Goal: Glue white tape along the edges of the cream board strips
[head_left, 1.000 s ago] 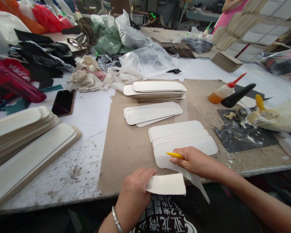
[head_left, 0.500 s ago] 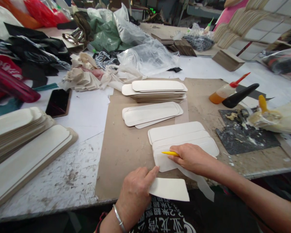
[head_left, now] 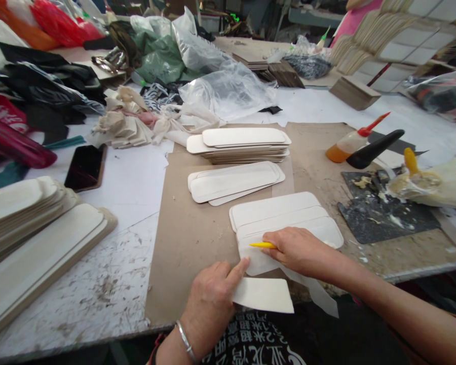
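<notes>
My right hand is closed on a thin yellow tool whose tip lies on the left end of a cream oblong panel, the nearest of three overlapping panels on brown cardboard. My left hand pinches a loose cream sheet at the table's front edge, with its forefinger stretched toward the panel's left end. A limp strip of the same material hangs off the edge under my right wrist.
Two more piles of cream panels lie farther back on the cardboard. A tall stack of long boards fills the left. A dark phone, an orange glue bottle, a black glue-smeared mat and heaps of bags and fabric surround them.
My right hand has slid the yellow tool a little leftward along the panel. My left forefinger has stretched out toward the panel's end, and the loose sheet has shifted slightly.
</notes>
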A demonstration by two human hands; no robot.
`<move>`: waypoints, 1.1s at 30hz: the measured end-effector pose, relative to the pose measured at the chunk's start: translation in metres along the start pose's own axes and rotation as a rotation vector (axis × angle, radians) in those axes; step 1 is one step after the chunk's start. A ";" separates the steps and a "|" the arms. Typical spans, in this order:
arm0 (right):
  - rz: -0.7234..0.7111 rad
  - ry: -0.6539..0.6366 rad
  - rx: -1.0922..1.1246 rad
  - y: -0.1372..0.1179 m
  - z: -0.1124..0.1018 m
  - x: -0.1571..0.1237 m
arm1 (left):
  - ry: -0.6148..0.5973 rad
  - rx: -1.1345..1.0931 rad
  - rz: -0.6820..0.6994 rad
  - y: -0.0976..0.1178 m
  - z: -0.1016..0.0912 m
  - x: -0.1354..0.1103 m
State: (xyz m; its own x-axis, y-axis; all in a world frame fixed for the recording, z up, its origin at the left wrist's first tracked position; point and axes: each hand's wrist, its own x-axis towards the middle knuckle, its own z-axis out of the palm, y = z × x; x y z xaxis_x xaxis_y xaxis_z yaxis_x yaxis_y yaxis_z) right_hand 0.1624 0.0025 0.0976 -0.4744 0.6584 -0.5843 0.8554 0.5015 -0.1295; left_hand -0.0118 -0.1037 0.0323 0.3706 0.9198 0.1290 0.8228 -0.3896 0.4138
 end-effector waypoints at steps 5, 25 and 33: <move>-0.006 -0.003 0.001 0.001 0.000 0.001 | 0.001 0.016 0.010 0.000 0.001 0.001; 0.250 0.291 0.758 0.112 0.042 -0.077 | 0.040 0.185 0.161 -0.019 0.017 -0.010; 0.416 0.505 0.500 0.110 0.052 -0.059 | 0.039 0.181 0.184 -0.019 0.016 -0.009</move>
State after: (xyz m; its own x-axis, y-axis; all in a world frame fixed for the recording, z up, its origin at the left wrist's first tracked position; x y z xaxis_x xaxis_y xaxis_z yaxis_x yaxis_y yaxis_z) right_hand 0.2946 -0.0101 0.0764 -0.0327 0.9682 -0.2480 0.9170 -0.0696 -0.3927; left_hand -0.0242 -0.1055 0.0086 0.5075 0.8322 0.2231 0.8079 -0.5497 0.2124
